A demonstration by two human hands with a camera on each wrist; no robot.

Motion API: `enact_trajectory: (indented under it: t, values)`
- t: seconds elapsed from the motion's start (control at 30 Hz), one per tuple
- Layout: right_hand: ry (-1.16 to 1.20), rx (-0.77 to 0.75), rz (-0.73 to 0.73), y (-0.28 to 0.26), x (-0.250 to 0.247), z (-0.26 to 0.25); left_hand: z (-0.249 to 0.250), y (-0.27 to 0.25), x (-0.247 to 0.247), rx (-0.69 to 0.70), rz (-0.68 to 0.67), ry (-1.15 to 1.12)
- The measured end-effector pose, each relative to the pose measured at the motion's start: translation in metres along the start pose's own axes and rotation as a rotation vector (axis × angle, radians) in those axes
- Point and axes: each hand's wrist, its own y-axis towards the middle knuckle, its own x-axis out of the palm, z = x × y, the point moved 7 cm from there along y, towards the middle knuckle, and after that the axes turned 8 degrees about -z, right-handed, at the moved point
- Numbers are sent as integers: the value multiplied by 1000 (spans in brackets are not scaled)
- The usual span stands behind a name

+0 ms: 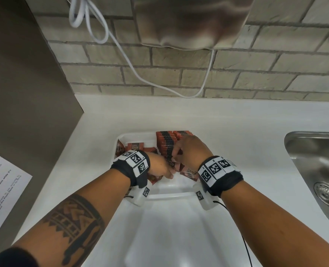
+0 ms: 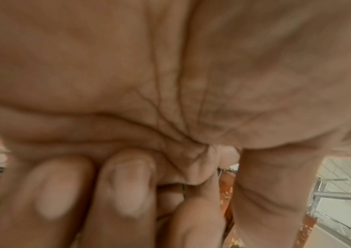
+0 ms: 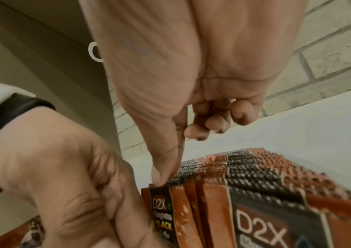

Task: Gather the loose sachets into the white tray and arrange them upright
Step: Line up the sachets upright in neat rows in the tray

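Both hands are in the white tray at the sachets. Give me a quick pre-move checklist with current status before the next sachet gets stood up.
1. Upright row of sachets stands in the white tray: ok.
2. Left hand grip on a sachet: cannot tell, fingers hidden.
3. Right hand on the row's near end: ok, thumb and finger at a sachet's top edge.
4. All sachets upright: not ok, flat sachets lie at the tray's left.
5. Sachets left outside the tray: cannot tell, arms cover that area.
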Motion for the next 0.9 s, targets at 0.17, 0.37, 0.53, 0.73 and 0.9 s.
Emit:
enact_trajectory:
  t: [0.17, 0.37, 0.53, 0.73, 0.9]
  values:
    - [33, -5, 51, -2, -6, 4, 6, -10, 1, 39, -9, -52]
    - [82, -1, 79, -5, -15, 6, 7, -17, 1, 59, 2, -63]
    - [156, -45, 194, -26, -29, 4, -2, -36, -11, 81, 99, -60]
    - [260, -105, 167, -67, -10, -22, -52, -77, -39, -21, 354, -37]
    - [119, 17, -164, -53, 53, -49, -78, -85, -45, -90, 409, 41]
